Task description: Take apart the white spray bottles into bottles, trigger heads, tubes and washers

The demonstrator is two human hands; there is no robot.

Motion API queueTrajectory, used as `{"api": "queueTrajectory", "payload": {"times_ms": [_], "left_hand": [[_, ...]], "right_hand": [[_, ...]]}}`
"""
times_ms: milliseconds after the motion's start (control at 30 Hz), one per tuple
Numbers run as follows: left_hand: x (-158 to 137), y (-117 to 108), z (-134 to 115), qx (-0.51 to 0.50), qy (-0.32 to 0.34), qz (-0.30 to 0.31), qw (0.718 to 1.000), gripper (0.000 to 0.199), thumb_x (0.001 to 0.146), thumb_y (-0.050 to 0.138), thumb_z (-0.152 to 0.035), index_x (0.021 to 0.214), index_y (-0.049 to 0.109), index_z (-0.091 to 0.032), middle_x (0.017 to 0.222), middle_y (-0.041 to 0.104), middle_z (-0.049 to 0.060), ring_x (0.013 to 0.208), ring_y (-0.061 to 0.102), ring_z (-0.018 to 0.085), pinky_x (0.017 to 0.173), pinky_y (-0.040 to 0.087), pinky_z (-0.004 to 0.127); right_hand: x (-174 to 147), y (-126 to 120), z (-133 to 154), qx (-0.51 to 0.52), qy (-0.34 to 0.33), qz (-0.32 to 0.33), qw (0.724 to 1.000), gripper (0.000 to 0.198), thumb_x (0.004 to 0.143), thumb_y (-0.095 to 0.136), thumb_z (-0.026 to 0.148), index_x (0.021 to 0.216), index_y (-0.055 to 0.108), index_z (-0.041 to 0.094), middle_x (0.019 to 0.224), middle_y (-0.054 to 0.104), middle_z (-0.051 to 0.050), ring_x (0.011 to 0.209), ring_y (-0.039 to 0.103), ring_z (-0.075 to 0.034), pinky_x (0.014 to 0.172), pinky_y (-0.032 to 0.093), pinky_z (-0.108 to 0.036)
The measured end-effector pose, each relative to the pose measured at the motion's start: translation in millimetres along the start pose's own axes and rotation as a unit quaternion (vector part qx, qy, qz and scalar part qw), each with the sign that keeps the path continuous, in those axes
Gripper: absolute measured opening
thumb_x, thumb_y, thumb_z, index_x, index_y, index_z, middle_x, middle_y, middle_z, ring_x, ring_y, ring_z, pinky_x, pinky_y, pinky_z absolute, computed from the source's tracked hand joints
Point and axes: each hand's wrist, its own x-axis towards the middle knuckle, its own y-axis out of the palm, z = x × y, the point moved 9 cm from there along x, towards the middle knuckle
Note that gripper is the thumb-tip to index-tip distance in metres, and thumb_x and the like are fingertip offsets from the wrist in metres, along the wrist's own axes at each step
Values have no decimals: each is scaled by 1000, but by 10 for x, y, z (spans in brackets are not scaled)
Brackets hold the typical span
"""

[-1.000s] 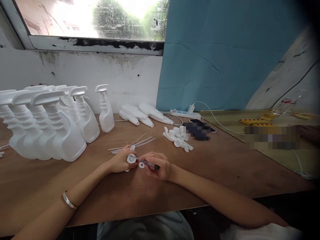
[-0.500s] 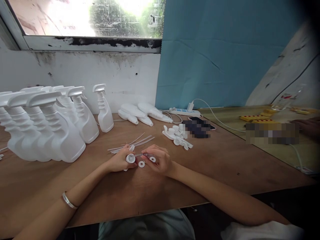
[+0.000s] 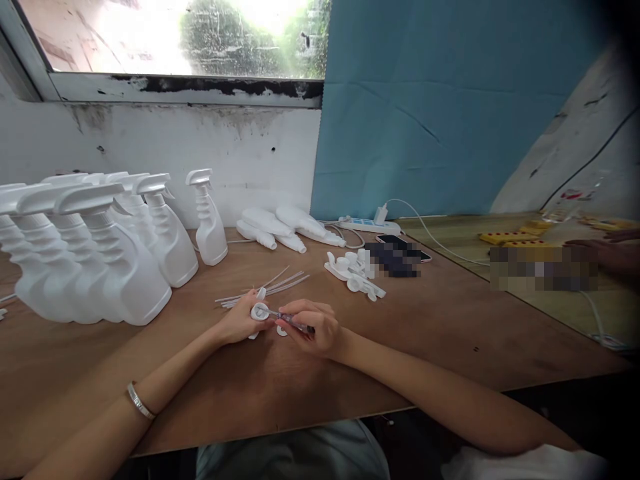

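Close to the front edge of the brown flat-topped table point(image 3: 425, 340), both bare hands at work just beside each other. Left hand point(image 3: 240, 325) closed around a white plastic spray head point(image 3: 260, 311), round collar opening facing up; silver metal bracelet point(image 3: 140, 401) on that forearm. Right hand point(image 3: 320, 330) pinching a slim pen-like tool with a clear handle and dark end point(image 3: 294, 323), its thin tip at the collar opening; how deep it sits, can't tell. White flat plastic ring point(image 3: 281, 331) on the table between the hands, partly covered by right fingers. Thin white plastic tubes point(image 3: 295, 283) loosely fanned just beyond the left hand. Farther right, heap of white plastic sprayer parts point(image 3: 356, 283), near a black-screened phone point(image 3: 400, 245), partly pixelated area. Behind, white plastic bottles without heads point(image 3: 305, 223) lying on their sides by the wall. Left side: cluster of upright white spray bottles with heads fitted point(image 3: 133, 267), plus one upright white spray bottle point(image 3: 211, 233) slightly apart. Far right, a co-worker's hand point(image 3: 617, 257), blurry, near yellow pieces with red dots point(image 3: 507, 237).
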Motion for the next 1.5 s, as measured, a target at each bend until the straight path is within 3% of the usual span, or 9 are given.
{"api": "queueTrajectory", "payload": {"times_ms": [100, 267, 533, 767, 933, 1067, 1200, 1333, 1500], "left_hand": [[1, 7, -53, 10, -1, 17, 1000, 31, 70, 55, -31, 49, 38, -16, 56, 41, -2, 71, 40, 16, 69, 30, 26], [4, -19, -68, 12, -11, 14, 1000, 27, 66, 55, -25, 48, 37, -17, 61, 44, -1, 73, 41, 16, 70, 31, 26], [15, -48, -24, 14, -25, 11, 1000, 28, 65, 55, -26, 50, 33, -18, 59, 40, -2, 71, 40, 16, 66, 32, 25], [-6, 27, -132, 44, 31, 60, 997, 23, 63, 57, -20, 50, 38, -16, 64, 43, -3, 77, 42, 16, 83, 29, 28], [-20, 35, -158, 43, 51, 62, 996, 25, 64, 57, -21, 49, 36, -16, 62, 42, -3, 77, 42, 15, 87, 27, 29], [-16, 1, -132, 23, 26, 50, 998, 22, 64, 57, -22, 51, 40, -16, 64, 44, -2, 77, 43, 16, 79, 31, 27], [-10, -7, -114, 12, 21, 43, 999, 19, 66, 56, -23, 53, 43, -16, 65, 46, -1, 75, 42, 16, 70, 32, 25], [-6, 2, -96, 24, 27, 35, 999, 22, 66, 56, -21, 52, 40, -16, 61, 43, -2, 70, 39, 14, 67, 31, 24], [-9, 8, -99, 37, 22, 46, 998, 24, 67, 54, -23, 51, 39, -17, 59, 42, -2, 72, 40, 15, 68, 32, 24]], "right_hand": [[-26, -39, -310, 47, 171, -9, 984, 29, 74, 61, 18, 89, 36, 23, 78, 66, -4, 70, 65, -15, 58, 52, -25], [-186, 72, -758, 225, 415, -10, 882, 28, 75, 60, 30, 82, 34, 23, 75, 64, -1, 64, 62, -14, 57, 52, -27], [-249, 185, -877, 366, 467, -72, 802, 36, 69, 66, 30, 78, 33, 22, 69, 61, 4, 55, 58, -9, 54, 50, -25], [-392, 276, -1016, 369, 519, -68, 768, 40, 63, 70, 32, 78, 34, 22, 60, 56, 7, 52, 56, -10, 51, 49, -25], [-381, 250, -997, 342, 502, -62, 792, 37, 66, 67, 31, 80, 35, 22, 64, 59, 5, 54, 57, -10, 54, 50, -26], [-246, 118, -821, 273, 421, -45, 864, 29, 74, 61, 27, 83, 34, 23, 74, 63, 0, 64, 62, -13, 60, 51, -28], [-12, -14, -380, 116, 183, 11, 976, 27, 76, 59, 19, 87, 35, 24, 81, 66, -4, 72, 63, -15, 62, 50, -28], [-1, 25, 36, 16, -53, 46, 997, 32, 74, 61, 14, 88, 35, 24, 80, 67, -4, 61, 61, -14, 53, 46, -25], [15, 9, -127, 42, 43, 28, 998, 28, 76, 59, 18, 88, 34, 25, 80, 67, -3, 63, 62, -14, 56, 46, -25]]}}
